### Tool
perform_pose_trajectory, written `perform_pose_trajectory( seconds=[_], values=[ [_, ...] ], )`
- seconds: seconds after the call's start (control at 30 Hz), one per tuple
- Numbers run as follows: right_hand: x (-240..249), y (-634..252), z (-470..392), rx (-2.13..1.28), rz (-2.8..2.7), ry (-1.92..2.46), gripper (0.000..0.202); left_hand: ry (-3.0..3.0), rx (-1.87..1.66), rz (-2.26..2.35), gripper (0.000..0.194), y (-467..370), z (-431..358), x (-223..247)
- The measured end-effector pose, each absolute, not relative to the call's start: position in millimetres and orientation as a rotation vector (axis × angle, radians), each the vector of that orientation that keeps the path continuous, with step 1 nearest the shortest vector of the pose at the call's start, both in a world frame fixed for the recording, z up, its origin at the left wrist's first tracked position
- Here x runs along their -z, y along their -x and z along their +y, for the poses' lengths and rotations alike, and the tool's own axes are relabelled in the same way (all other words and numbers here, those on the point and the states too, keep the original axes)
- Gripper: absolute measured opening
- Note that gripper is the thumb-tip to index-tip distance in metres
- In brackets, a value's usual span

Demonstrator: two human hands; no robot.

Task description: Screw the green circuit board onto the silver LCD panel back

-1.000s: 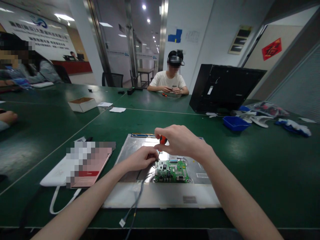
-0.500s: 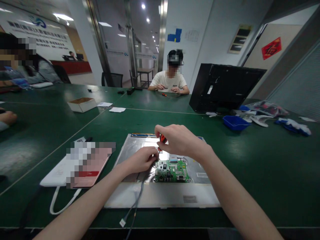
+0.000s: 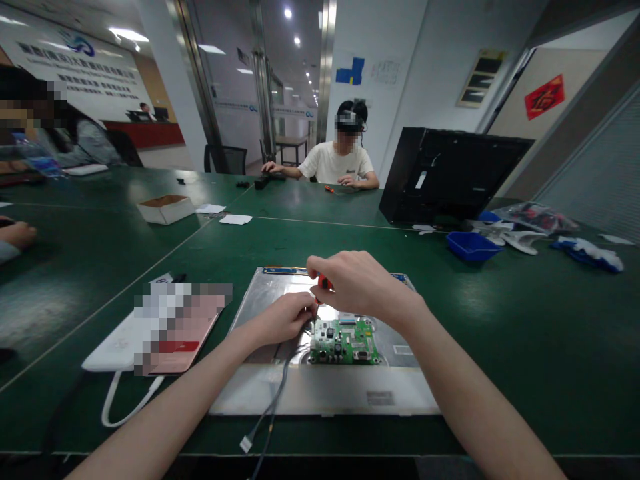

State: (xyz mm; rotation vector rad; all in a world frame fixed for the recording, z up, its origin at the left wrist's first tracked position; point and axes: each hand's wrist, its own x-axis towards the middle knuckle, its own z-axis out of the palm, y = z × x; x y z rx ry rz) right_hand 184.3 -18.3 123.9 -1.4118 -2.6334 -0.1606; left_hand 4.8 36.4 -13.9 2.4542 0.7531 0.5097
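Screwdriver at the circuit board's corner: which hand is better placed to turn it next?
Right, I'd judge: the right hand grips the handle of the screwdriver from above, its shaft angled down toward the green circuit board. The left hand has fingers curled beside the shaft; contact is unclear.

At twelve o'clock, one circuit board [image 3: 345, 341], one panel [image 3: 340, 393] and the wearer's two hands [image 3: 287, 317] are counted; at eleven, one open box [image 3: 177, 213]; at one, one black casing [image 3: 460, 177].

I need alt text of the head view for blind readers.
The right hand holds an orange screwdriver at the corner of a green circuit board, left hand near the shaft; the board lies on a silver display panel.
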Motion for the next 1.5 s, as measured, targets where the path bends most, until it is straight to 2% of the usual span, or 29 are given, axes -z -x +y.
perform_pose_trajectory(
  seconds=[0.1,0.23,0.37,0.47,0.67,0.8,0.9,1.07,1.27,1.5],
  values=[
    [-126.4,-185.6,-20.6,0.083,-2.665,1.371,0.022,-2.448,-0.503,0.744,0.015,-4.9,36.6,13.2],
    [-127.3,-186.2,-20.0,0.099,-2.675,1.384,0.015,-2.454,-0.512,0.717,0.016,-5.2,35.1,10.4],
    [-125.6,-185.5,-17.5,0.19,-2.664,1.446,0.021,-2.476,-0.508,0.731,0.017,-5.2,33.7,9.2],
    [-124.3,-185.6,-17.4,0.183,-2.658,1.411,0.015,-2.48,-0.526,0.721,0.017,-5.1,34.3,11.0],
    [-126.1,-186.0,-21.4,0.041,-2.695,1.311,0.024,-2.466,-0.524,0.716,0.017,-5.9,35.9,14.9],
    [-126.0,-186.0,-20.1,0.127,-2.669,1.358,0.02,-2.483,-0.518,0.739,0.016,-5.6,34.5,13.0],
    [-124.2,-186.5,-16.6,0.207,-2.649,1.411,0.027,-2.499,-0.498,0.754,0.016,-4.7,33.5,11.2],
    [-122.6,-186.9,-15.2,0.235,-2.655,1.413,0.013,-2.483,-0.529,0.73,0.017,-4.1,34.5,12.6],
    [-125.8,-187.7,-21.0,0.089,-2.678,1.311,0.019,-2.477,-0.513,0.715,0.016,-4.7,36.2,14.4],
    [-124.0,-187.1,-17.0,0.189,-2.658,1.41,0.024,-2.512,-0.493,0.771,0.015,-4.4,34.9,13.9]
  ],
)
